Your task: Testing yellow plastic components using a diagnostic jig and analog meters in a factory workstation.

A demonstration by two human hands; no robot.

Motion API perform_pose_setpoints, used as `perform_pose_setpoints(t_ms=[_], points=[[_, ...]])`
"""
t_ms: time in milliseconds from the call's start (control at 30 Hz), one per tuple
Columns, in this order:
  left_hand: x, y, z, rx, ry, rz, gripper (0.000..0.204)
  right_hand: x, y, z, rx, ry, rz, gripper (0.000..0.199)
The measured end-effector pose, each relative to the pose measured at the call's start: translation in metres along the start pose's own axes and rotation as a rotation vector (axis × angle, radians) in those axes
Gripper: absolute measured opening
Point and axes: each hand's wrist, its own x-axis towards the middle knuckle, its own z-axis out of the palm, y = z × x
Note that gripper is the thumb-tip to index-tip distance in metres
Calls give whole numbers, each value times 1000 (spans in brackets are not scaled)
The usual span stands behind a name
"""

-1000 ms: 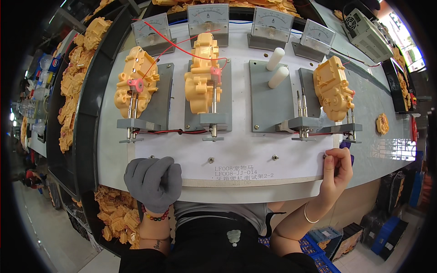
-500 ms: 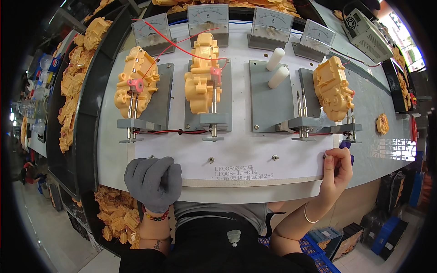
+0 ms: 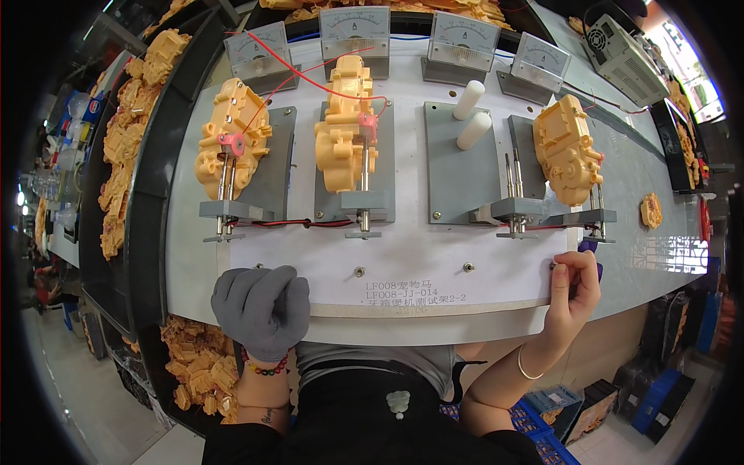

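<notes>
Long black bin (image 3: pixel 147 232) on the left, piled with yellow plastic gear housings (image 3: pixel 120 167), plus a second heap of housings (image 3: pixel 198 368) lower down. One stray housing (image 3: pixel 652 211) (just chilling by itself) sits off to the right. Blue plastic crates (image 3: pixel 556 449) down low, bright window (image 3: pixel 704 97) upper right.

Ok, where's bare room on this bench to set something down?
The white board is bare between the gray plates and two middle switches. So is the tabletop between the rightmost yellow housing and loose yellow part. It's crowded at the back, with meters and red wires.
</notes>
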Motion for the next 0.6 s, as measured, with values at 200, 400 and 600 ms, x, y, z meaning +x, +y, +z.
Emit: perform_pose_setpoints(t_ms=[200, 400, 600], points=[[0, 0, 0, 4, -1, 0, 18, 0, 0, 0, -1, 6, 1, 4], [0, 0, 0, -7, -1, -5, 16, 0, 0, -1, -22, 0, 5, 4], [0, 0, 0, -4, 2, -6, 16, 0, 0, -1, -6, -2, 12, 4]])
